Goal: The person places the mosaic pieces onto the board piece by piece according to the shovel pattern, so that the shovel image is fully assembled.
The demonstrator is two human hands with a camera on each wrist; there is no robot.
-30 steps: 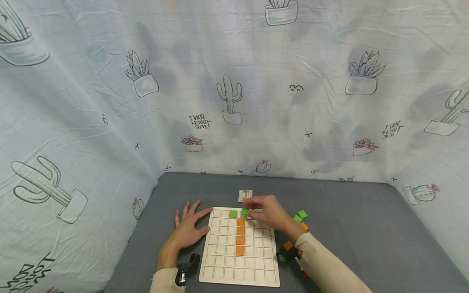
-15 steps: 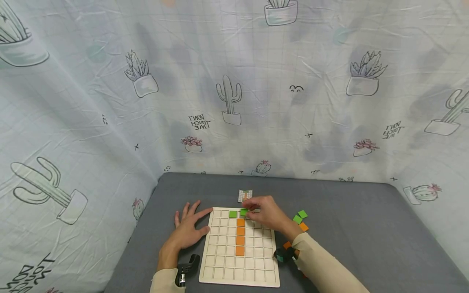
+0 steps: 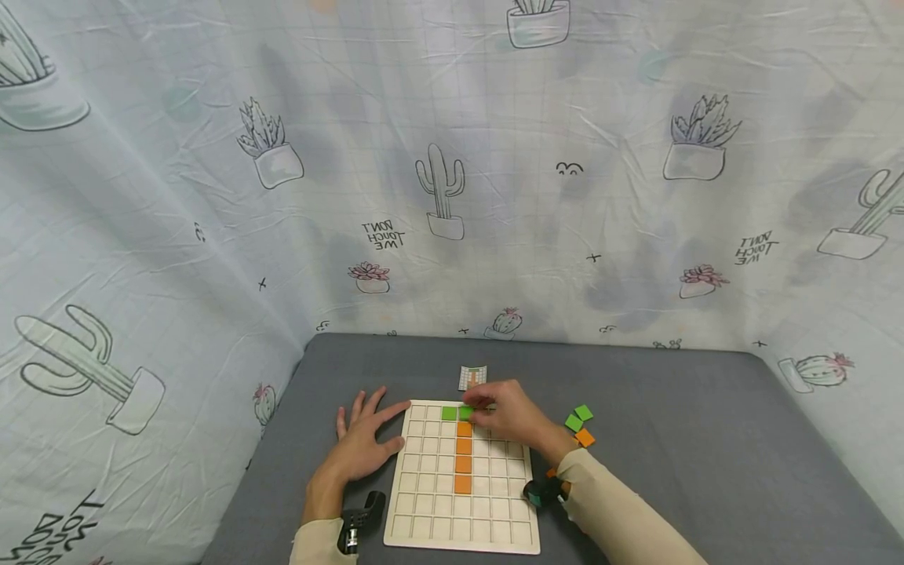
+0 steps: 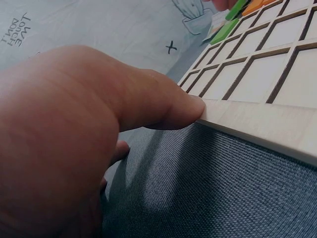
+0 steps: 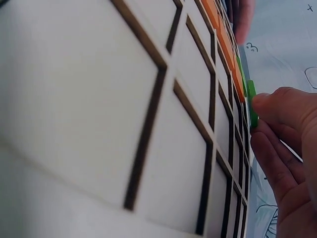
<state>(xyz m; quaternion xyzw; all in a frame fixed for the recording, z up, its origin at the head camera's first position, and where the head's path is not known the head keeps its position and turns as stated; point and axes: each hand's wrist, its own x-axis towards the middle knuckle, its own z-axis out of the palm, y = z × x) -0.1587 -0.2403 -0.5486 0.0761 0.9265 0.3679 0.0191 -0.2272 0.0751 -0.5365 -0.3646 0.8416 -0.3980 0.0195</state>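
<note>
A wooden grid board lies on the grey table, with a column of orange tiles and a green tile in its far row. My right hand pinches a second green tile beside the first, above the orange column; in the right wrist view this green tile stands on edge between thumb and fingers. Spread out at the board's left edge, my left hand touches it with the thumb; the left wrist view shows the thumb of the left hand against the board's side.
Behind the board lies a small printed card with a grid pattern. Loose green tiles and orange tiles lie right of the board, some partly hidden by the right wrist and its camera. A patterned cloth hangs behind the table.
My right hand has moved slightly left with its green tile, bringing it up beside the other green one. The left hand has stayed in place.
</note>
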